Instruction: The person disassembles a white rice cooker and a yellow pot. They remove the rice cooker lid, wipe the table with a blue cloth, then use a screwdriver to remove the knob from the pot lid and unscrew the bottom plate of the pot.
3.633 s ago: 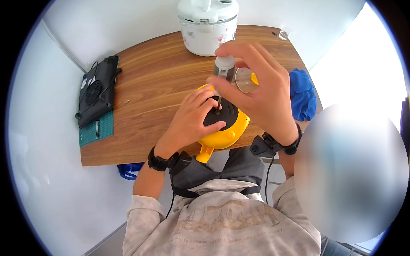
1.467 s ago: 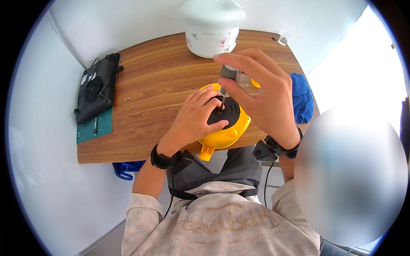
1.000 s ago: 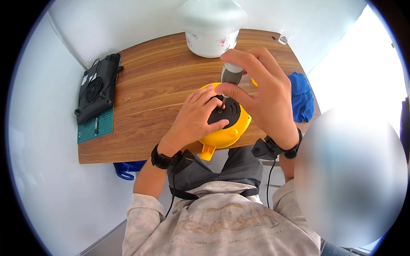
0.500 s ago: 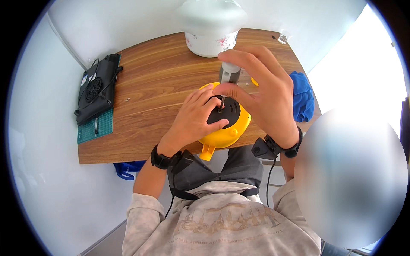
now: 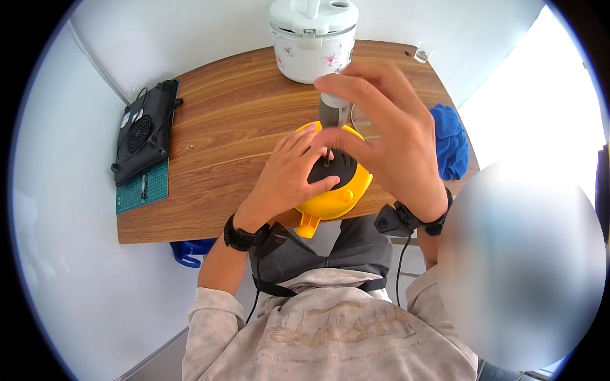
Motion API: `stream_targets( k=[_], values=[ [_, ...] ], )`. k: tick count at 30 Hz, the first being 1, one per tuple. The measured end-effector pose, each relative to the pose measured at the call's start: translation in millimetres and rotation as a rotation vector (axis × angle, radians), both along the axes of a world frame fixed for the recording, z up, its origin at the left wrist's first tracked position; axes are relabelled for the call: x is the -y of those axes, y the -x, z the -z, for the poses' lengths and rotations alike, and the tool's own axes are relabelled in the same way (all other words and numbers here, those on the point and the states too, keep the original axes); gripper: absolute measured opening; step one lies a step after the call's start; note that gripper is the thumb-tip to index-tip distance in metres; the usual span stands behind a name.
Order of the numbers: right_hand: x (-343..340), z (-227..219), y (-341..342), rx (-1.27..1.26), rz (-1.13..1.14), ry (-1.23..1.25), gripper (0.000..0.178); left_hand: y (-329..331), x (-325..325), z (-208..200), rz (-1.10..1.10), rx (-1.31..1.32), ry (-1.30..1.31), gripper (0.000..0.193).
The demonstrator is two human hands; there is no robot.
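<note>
A yellow rounded appliance body [image 5: 337, 202] lies on the table in front of me, its black vented plate [image 5: 343, 168] facing up and a short yellow stub pointing toward me. My left hand [image 5: 286, 166] rests on it with fingers spread, the thumb and forefinger apart on either side of a recessed hole in the plate. Above, my right hand [image 5: 391, 130] grips the grey-and-white handle of a screwdriver [image 5: 333, 111] between thumb and fingers. Its shaft goes down into that hole; the tip is hidden inside. The right fingers are slightly blurred.
A white flowered rice cooker [image 5: 312, 57] stands at the back. To the left, a black device with a fan [image 5: 143, 130] lies partly over a green cutting mat [image 5: 155, 184] with a pen [image 5: 143, 186]. A clear cup [image 5: 421, 56] and blue cloth [image 5: 450, 143] are on the right.
The screwdriver handle has shifted slightly left, and my right fingers have moved around it. The left hand and yellow body stay almost still. The rice cooker, blurred before, now shows clearly.
</note>
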State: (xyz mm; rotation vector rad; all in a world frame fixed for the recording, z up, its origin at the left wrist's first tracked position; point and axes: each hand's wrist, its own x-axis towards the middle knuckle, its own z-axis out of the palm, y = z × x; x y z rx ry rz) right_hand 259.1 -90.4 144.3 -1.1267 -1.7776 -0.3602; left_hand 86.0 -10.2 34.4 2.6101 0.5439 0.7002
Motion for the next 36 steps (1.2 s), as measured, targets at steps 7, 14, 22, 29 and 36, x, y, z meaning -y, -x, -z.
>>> stream_targets(
  k=[7, 14, 22, 29, 36],
  values=[
    [6, 1, -2, -0.219, -0.080, 0.167, 0.043, -1, 0, 1, 0.000, 0.018, -0.041, 0.040],
    [5, -3, -1, -0.047, -0.070, 0.027, 0.043, -1, -3, 2, 0.019, 0.005, -0.057, 0.064],
    [11, 0, 0, -0.318, -0.103, 0.206, 0.040, 0, 1, 2, -0.024, -0.006, -0.045, 0.040],
    [4, -2, -1, -0.081, -0.030, 0.055, 0.039, -1, 0, 2, -0.010, 0.016, -0.044, 0.040],
    [-1, 4, -6, -0.167, -0.058, 0.102, 0.039, 0, 0, 1, -0.012, -0.006, -0.068, 0.040]
  ],
)
